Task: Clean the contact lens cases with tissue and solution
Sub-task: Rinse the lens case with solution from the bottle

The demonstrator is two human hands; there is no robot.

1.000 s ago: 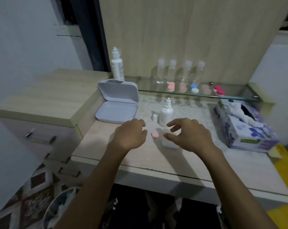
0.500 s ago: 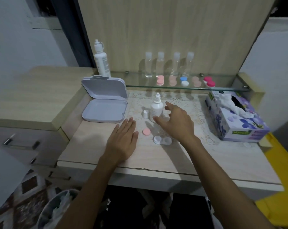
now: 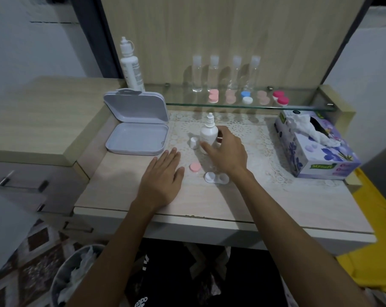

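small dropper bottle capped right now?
No: the small dropper bottle shows a bare nozzle, and its white cap stands beside it on the table.

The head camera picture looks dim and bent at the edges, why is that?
Head view: dim indoor light, soft focus; the clear bottles throw shadows on the wooden back panel; the wide lens curves the table edge; the glass shelf reflects faintly.

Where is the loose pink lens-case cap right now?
In the head view the pink cap lies flat on the table, just right of the left hand and left of the open white lens case.
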